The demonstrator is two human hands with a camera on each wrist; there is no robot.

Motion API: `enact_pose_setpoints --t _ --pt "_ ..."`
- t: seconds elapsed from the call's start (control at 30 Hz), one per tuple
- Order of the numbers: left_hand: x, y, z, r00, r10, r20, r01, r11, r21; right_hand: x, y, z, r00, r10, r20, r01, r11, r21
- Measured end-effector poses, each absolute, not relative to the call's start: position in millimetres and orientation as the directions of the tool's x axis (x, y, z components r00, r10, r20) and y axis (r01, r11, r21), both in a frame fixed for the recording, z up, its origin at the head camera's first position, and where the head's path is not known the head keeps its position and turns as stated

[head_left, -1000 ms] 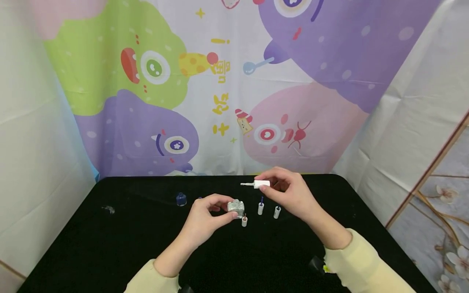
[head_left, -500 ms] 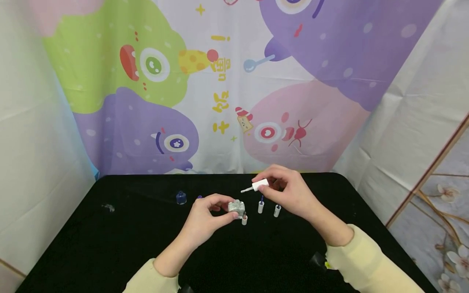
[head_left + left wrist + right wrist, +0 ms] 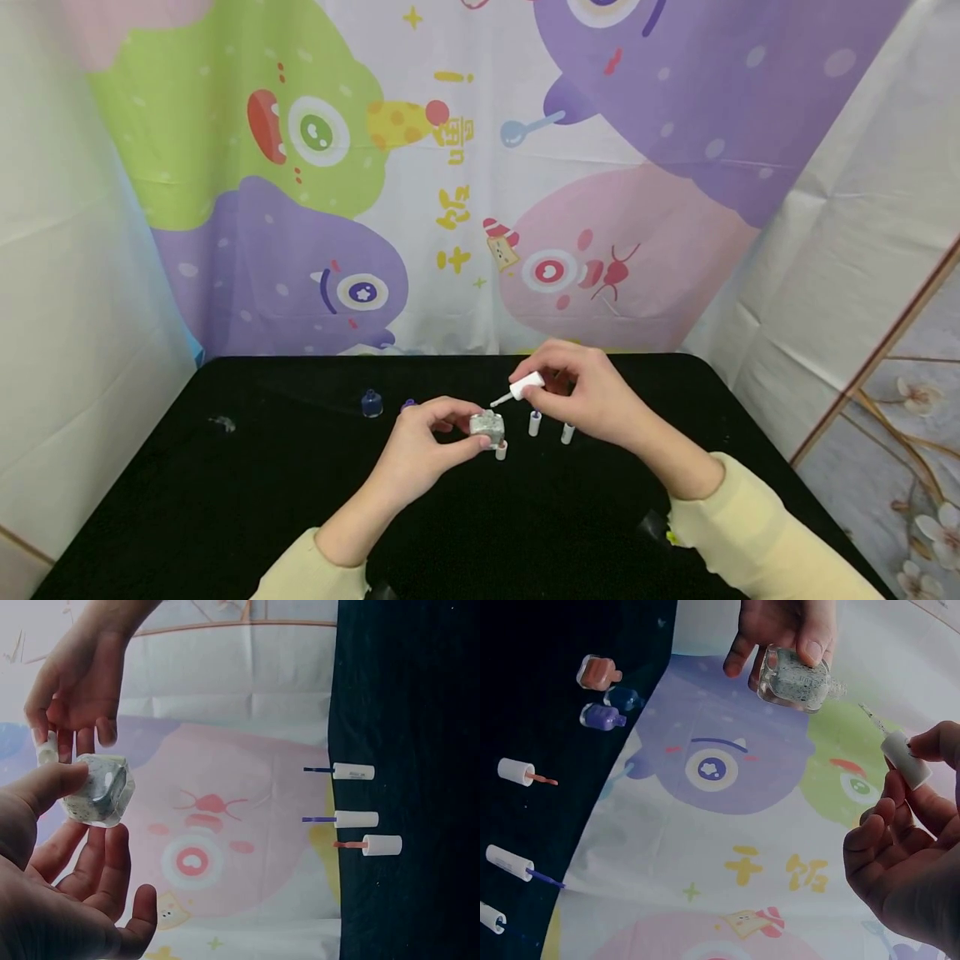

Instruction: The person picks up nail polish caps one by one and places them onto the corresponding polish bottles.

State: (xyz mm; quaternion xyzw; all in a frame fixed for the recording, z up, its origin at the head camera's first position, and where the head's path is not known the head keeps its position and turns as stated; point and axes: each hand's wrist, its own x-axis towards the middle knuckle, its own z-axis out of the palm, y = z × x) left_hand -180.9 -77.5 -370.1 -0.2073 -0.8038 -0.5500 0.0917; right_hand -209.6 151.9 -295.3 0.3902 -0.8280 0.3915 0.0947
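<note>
Glitter polish bottle [image 3: 487, 427] in the left hand [image 3: 429, 442], brush just off its mouth

The left hand pinches the bottle between thumb and fingers, up off the table [image 3: 225, 508], with the neck uppermost in the head view. Clear glass shows a silvery, speckled filling. The right hand [image 3: 588, 392] grasps a white cap [image 3: 527, 386] between thumb and fingers. From this cap a thin pale brush [image 3: 873, 718] slants down toward the bottle's neck; the right wrist view shows its tip near the neck but apart from it.

Three more white caps stand on the black tabletop with their brushes up: a coral-brush cap [image 3: 382, 845], a purple-brush cap [image 3: 357, 819] and a dark-blue-brush cap [image 3: 354, 772]. In the head view the first sits beneath the held bottle, the other two below the right hand. Beyond the left hand, a coral bottle [image 3: 598, 673], a dark blue bottle [image 3: 621, 698] and a purple bottle [image 3: 600, 717] sit close together in the right wrist view, with no caps on their necks.

Pale yellow sleeves [image 3: 750, 525] cover both forearms. Behind the table hangs a cloth backdrop [image 3: 446, 321] printed with cartoon creatures in green, purple and pink.
</note>
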Motion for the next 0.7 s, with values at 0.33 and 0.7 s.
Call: enact_pose_setpoints --t 0.33,0.7 --pt "-180.1 -77.7 -369.6 -0.894 0.241 0.379 0.441 0.318 0.839 -207.9 148.1 -292.8 -0.654 -0.602 0.458 -0.743 0.397 -0.539" --pt "-179.5 -77.2 -370.7 -0.89 0.255 0.378 0.445 0.309 0.841 -207.0 146.3 -292.1 -0.654 -0.628 0.422 -0.741 0.416 -0.528"
